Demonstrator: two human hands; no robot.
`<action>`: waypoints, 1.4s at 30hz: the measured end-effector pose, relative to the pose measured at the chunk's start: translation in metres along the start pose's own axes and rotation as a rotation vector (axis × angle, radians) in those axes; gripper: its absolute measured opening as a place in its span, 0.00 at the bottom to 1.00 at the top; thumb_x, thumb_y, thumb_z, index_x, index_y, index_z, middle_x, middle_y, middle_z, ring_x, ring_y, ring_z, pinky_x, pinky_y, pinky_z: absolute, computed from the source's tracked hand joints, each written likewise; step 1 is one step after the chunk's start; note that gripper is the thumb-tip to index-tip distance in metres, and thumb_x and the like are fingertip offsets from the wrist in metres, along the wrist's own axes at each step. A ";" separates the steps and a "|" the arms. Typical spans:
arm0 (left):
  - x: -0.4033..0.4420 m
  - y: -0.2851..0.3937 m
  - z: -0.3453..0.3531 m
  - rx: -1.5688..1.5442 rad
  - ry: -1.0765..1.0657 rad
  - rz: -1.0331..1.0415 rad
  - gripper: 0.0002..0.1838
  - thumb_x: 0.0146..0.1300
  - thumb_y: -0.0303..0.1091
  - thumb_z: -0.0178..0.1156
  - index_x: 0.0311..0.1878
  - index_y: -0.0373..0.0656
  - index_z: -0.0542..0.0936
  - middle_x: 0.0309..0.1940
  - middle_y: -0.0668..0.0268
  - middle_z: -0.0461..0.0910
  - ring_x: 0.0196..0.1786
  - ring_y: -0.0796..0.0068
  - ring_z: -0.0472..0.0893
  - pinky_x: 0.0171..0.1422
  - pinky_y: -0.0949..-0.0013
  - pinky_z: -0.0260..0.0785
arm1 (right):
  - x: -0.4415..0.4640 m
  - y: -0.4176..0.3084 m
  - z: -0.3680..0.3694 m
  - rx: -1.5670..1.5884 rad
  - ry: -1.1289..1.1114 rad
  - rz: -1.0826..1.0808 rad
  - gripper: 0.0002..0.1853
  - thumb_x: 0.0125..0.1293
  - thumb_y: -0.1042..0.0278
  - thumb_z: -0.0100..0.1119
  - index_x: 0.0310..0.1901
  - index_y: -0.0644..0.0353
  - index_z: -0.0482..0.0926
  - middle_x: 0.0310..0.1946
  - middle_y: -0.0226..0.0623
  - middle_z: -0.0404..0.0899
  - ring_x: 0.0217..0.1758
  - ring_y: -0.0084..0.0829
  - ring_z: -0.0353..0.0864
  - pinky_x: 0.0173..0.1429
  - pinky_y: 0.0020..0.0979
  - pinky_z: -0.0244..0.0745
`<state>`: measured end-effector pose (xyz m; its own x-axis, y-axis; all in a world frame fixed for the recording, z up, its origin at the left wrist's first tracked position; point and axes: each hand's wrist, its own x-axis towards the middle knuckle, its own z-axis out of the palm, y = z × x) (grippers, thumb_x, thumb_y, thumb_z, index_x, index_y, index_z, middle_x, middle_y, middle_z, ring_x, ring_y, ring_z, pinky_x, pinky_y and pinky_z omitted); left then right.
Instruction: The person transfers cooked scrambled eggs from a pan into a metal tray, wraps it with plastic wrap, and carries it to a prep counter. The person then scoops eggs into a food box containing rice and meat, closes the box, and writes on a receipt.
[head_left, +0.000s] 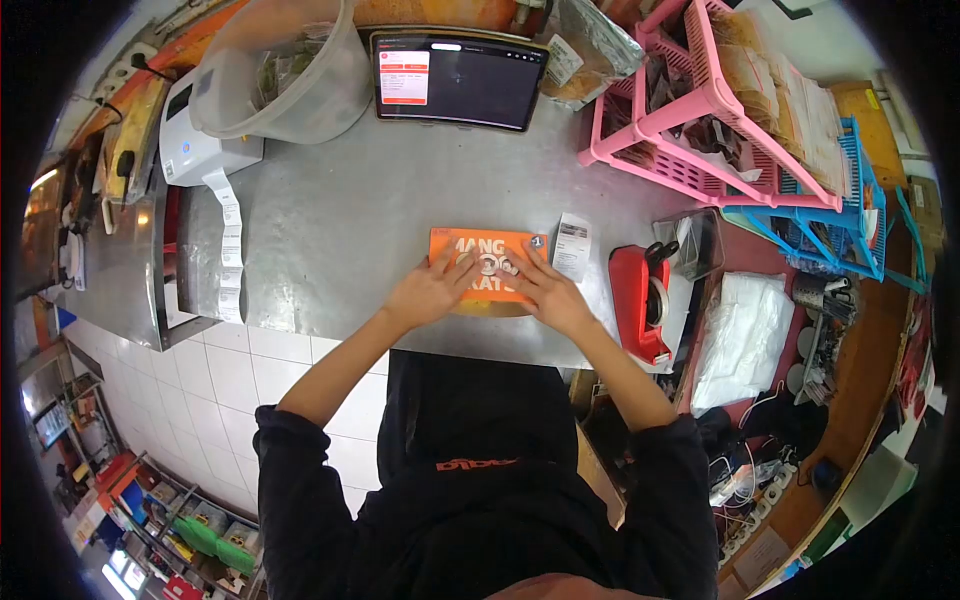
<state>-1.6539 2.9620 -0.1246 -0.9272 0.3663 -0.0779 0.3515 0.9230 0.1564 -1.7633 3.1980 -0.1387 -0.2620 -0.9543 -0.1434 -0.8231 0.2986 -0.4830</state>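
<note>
An orange printed box or packet with large white lettering lies on the metal table, near its front edge. My left hand rests on its left part, fingers stretched out flat. On the right part lies my right hand, its fingers also extended and pressed lightly to the surface. Both hands are open and grip nothing. A small round dark sticker sits at the packet's upper right corner. Just right of it is a white printed receipt, apart from my fingers.
A red tape dispenser stands at the right. Behind are a tablet, a clear tub and a label printer trailing a paper strip. Pink baskets fill the back right, with white plastic bags below.
</note>
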 end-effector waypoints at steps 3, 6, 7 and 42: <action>-0.021 0.004 0.008 0.083 0.039 0.047 0.39 0.47 0.43 0.64 0.64 0.50 0.63 0.69 0.66 0.52 0.70 0.51 0.50 0.64 0.44 0.57 | -0.001 -0.035 0.000 0.006 0.085 0.174 0.37 0.54 0.57 0.62 0.66 0.38 0.57 0.70 0.44 0.41 0.73 0.47 0.40 0.71 0.48 0.46; -0.025 0.010 -0.001 -0.218 0.007 0.010 0.37 0.46 0.42 0.64 0.63 0.56 0.65 0.69 0.67 0.53 0.71 0.52 0.47 0.66 0.35 0.43 | 0.002 -0.034 0.017 0.107 0.252 0.311 0.38 0.59 0.60 0.57 0.68 0.51 0.50 0.70 0.47 0.39 0.73 0.47 0.39 0.71 0.48 0.43; -0.022 0.014 -0.006 -0.429 0.033 -0.049 0.36 0.44 0.42 0.65 0.62 0.58 0.67 0.68 0.68 0.53 0.72 0.53 0.46 0.66 0.31 0.36 | 0.003 -0.035 0.021 0.200 0.348 0.420 0.38 0.60 0.61 0.55 0.68 0.56 0.48 0.70 0.47 0.38 0.73 0.47 0.39 0.71 0.49 0.41; 0.049 0.026 0.002 -0.487 0.135 -0.068 0.26 0.37 0.35 0.69 0.45 0.54 0.77 0.70 0.68 0.53 0.72 0.45 0.40 0.65 0.30 0.28 | 0.004 -0.035 0.058 1.017 0.479 0.734 0.15 0.56 0.58 0.64 0.23 0.63 0.82 0.15 0.31 0.77 0.20 0.20 0.72 0.26 0.26 0.65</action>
<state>-1.6901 3.0039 -0.1263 -0.9657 0.2590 0.0185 0.2182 0.7707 0.5987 -1.7069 3.1830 -0.1723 -0.7999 -0.4178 -0.4308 0.2653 0.3977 -0.8783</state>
